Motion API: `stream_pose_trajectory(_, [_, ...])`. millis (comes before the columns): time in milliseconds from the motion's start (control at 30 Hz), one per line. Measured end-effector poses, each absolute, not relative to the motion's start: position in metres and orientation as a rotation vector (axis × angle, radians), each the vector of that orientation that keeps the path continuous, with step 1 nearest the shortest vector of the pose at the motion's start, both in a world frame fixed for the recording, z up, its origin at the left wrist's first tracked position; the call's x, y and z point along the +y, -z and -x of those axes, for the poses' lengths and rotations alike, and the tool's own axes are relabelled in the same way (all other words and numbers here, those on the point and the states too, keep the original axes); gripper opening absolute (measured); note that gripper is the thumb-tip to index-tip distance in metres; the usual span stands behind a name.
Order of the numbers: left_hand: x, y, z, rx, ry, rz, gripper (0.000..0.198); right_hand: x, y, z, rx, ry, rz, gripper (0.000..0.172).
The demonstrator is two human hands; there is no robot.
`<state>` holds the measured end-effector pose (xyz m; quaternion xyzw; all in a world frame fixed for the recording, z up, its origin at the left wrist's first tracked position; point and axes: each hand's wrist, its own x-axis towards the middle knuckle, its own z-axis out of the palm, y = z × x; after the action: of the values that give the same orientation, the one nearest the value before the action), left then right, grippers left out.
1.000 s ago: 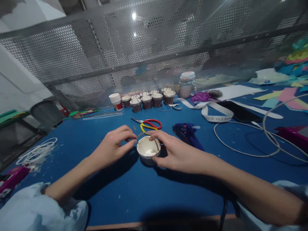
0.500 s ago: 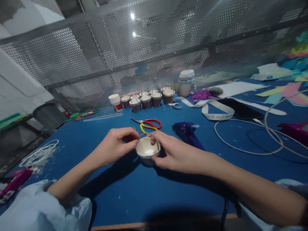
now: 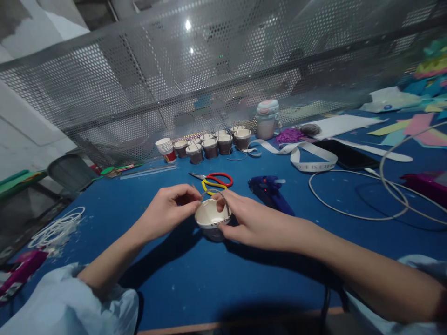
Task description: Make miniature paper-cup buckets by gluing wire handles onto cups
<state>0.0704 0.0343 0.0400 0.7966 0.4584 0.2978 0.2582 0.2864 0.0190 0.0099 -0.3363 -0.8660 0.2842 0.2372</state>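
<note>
A small paper cup (image 3: 206, 217) with a white inside and a dark-wrapped outside is held over the blue table, its mouth tilted toward me. My right hand (image 3: 249, 216) grips its right side, some fingers inside the rim and the thumb outside. A thin twisted cord (image 3: 213, 190) arches over the opening like a handle. At the left rim, my left hand (image 3: 171, 207) pinches the cord's other end between thumb and fingers. Just beyond the cup lie scissors (image 3: 220, 181) with one red and one yellow handle. A blue glue gun (image 3: 268, 190) rests to their right.
Several similar cups (image 3: 210, 149) with handles line the back, beside stacked paper cups (image 3: 165, 150) and a drink bottle (image 3: 267, 121). White ribbon (image 3: 310, 164), a phone (image 3: 344, 153) and a looping cable (image 3: 352, 215) lie right. White cord (image 3: 57, 225) is coiled at left.
The view has shifted slightly. The cord's arch stands a little more clearly over the cup. Both hands keep nearly the same hold.
</note>
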Motion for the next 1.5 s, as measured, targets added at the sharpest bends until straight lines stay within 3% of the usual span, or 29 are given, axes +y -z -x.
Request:
stream_pose_trajectory(267, [0.032, -0.033, -0.075, 1.230, -0.837, -2.182, 0.011, 0.019, -0.011, -0.285, -2.370, -0.776, 0.932, 0.014])
stream_pose_trajectory(1233, [0.019, -0.006, -0.071, 1.407, -1.143, -1.915, 0.014, 0.011, -0.009, -0.282, -2.312, -0.757, 0.914, 0.028])
stream_pose_trajectory(1500, [0.010, 0.000, -0.072, 1.372, -1.196, -2.099, 0.011, 0.009, -0.010, -0.286, -2.333, -0.775, 0.881, 0.043])
